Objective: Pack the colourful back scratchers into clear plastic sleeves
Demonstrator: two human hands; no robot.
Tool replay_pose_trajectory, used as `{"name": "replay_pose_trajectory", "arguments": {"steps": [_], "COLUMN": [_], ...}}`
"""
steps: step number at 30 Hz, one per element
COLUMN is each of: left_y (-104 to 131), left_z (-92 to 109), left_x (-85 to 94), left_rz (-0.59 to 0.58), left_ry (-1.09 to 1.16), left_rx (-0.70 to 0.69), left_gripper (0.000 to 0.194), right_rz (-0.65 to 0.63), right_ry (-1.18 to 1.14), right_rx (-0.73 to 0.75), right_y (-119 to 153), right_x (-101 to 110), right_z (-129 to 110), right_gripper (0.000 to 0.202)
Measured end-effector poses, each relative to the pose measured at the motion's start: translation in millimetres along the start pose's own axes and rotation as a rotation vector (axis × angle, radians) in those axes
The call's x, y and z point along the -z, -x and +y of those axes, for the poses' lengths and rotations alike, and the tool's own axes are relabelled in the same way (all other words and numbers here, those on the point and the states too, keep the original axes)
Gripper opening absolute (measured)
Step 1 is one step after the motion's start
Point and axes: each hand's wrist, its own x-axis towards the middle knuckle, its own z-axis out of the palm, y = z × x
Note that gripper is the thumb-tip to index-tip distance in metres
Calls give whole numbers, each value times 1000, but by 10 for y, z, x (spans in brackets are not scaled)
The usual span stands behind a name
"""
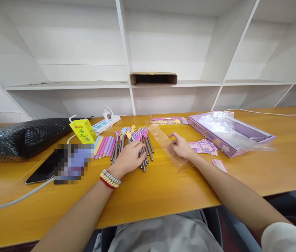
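My left hand (130, 157) lies palm down over a bunch of back scratchers (145, 132), its fingers bent and apart with the thumb off to the right. Metal rods stick out from under it, and their claw heads are pink, purple, yellow and blue. To the left sit foam handle tubes (106, 146) in pastel colours. On the right, my right hand (180, 145) is over a long clear plastic sleeve (162, 140), its index finger and thumb apart. Its palm side is hidden. Beyond the sleeve are packed back scratchers (167, 121) in clear wrapping.
Small pink cards (203, 146) lie right of my right hand, before a purple display box (211, 134) with clear plastic. A yellow drink carton (83, 131), power strip (106, 124), phone (45, 168) and black bubble-wrapped parcel (24, 138) are at the left. White shelves (174, 42) rise behind.
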Motion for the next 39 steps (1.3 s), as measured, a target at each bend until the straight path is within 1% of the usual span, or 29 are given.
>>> {"name": "replay_pose_trajectory", "arguments": {"steps": [2, 5, 8, 11, 16, 20, 27, 33, 39], "left_y": [10, 23, 29, 28, 13, -5, -5, -1, -4], "left_z": [60, 109, 94, 49, 18, 34, 60, 61, 20], "left_x": [-26, -69, -102, -118, -116, -108, -87, -75, -100], "left_rz": [-54, -103, -132, -164, -223, -242, -247, -227, -222], "left_ry": [1, 7, 6, 10, 42, 57, 68, 89, 79], "left_rx": [-43, -97, -121, -105, -80, -69, -53, -46, -68], "left_gripper": [32, 38, 40, 42, 46, 46, 46, 46, 45], "right_rz": [22, 22, 17, -24, -98, -114, -184, -250, -295], "right_ry": [163, 280, 258, 179, 196, 233, 345, 384, 426], "right_rx": [94, 134, 96, 65, 129, 187, 245, 242, 227], "right_y": [14, 6, -10, -22, -29, -11, 19, 46, 41], "right_x": [16, 32, 32, 40, 58, 73, 96, 108, 111], "right_z": [2, -20, -33, -17, 33, 18, -37, -85, -71], "right_gripper": [22, 16, 18, 23, 23, 24, 25, 26, 28]}}
